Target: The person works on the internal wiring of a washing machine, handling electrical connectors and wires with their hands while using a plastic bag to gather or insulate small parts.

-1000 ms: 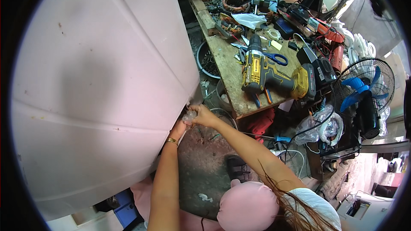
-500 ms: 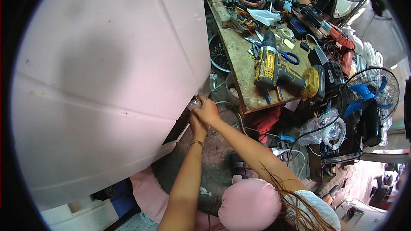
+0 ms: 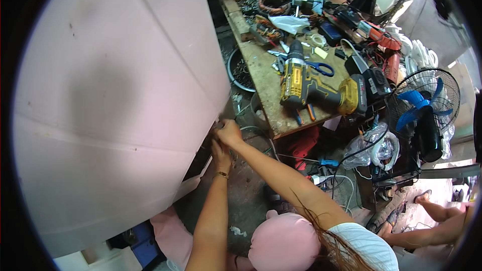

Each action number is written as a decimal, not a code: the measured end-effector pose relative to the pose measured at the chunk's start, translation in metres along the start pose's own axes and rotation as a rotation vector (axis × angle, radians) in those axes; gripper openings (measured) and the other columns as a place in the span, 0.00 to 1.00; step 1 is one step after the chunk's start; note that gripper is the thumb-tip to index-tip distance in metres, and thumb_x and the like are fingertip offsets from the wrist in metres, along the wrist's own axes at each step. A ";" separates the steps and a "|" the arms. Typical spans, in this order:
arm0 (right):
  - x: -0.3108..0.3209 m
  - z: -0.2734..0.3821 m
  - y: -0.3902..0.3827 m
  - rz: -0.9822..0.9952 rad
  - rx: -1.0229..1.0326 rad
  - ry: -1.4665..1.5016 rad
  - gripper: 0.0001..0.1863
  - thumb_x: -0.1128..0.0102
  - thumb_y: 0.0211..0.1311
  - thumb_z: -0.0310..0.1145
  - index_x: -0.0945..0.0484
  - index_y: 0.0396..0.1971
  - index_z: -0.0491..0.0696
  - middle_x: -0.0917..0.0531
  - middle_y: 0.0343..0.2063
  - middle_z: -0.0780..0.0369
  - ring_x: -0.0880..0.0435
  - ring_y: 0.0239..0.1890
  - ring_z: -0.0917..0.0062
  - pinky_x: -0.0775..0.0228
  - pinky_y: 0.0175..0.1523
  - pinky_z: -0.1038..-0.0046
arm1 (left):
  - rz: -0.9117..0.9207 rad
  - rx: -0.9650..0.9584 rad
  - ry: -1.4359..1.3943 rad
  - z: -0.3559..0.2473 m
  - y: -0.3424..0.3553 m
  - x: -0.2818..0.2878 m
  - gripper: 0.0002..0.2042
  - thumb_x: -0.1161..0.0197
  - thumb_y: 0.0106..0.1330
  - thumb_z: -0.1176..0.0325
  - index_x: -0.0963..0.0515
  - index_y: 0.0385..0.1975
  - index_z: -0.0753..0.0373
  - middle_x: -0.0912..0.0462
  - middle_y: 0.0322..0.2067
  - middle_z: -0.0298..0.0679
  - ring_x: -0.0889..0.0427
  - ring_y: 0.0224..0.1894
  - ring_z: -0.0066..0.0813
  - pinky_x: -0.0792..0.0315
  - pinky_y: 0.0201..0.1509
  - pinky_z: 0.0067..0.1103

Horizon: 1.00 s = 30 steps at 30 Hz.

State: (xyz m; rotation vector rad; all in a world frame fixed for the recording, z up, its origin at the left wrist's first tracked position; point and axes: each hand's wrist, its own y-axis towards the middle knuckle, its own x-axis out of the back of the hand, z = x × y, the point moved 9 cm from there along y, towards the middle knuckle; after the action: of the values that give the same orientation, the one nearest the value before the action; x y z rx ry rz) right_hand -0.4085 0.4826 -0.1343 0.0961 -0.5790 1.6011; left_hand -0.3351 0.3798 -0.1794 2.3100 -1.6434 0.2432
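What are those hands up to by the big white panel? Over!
Right hand at edge of white panel, left hand just below. Anything held: can't tell. Cordless drill out of the way on workbench.

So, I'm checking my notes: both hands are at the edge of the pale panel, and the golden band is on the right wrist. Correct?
Wrong side: the head view shows the golden band on the left wrist. The left hand and right hand are at the edge of the pale panel.
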 end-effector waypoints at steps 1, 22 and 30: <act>0.005 -0.002 0.007 0.050 0.000 -0.074 0.28 0.27 0.42 0.41 0.19 0.39 0.34 0.17 0.23 0.51 0.15 0.25 0.64 0.24 0.34 0.63 | 0.008 0.025 -0.024 0.003 0.000 -0.008 0.28 0.51 0.75 0.48 0.32 0.55 0.72 0.20 0.47 0.58 0.20 0.49 0.56 0.29 0.51 0.38; 0.377 0.306 -0.178 -0.247 1.007 -0.460 0.06 0.45 0.52 0.20 0.26 0.32 0.43 0.22 0.25 0.61 0.24 0.21 0.75 0.32 0.27 0.73 | -0.038 0.047 0.146 0.027 0.014 0.049 0.16 0.51 0.72 0.64 0.27 0.45 0.73 0.19 0.39 0.62 0.20 0.43 0.61 0.28 0.46 0.40; 0.358 0.341 -0.331 -0.252 1.163 -0.446 0.08 0.48 0.33 0.32 0.37 0.07 0.49 0.34 0.08 0.66 0.39 0.08 0.74 0.48 0.16 0.70 | -0.071 -0.006 0.311 -0.007 0.006 0.026 0.17 0.52 0.72 0.63 0.27 0.46 0.72 0.21 0.35 0.64 0.21 0.39 0.63 0.28 0.43 0.41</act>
State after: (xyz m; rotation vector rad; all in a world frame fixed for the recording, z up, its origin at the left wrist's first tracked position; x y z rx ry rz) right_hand -0.2343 0.6668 0.4039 1.3549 0.1102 1.4793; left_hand -0.3320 0.3566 -0.1641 2.1890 -1.4039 0.5501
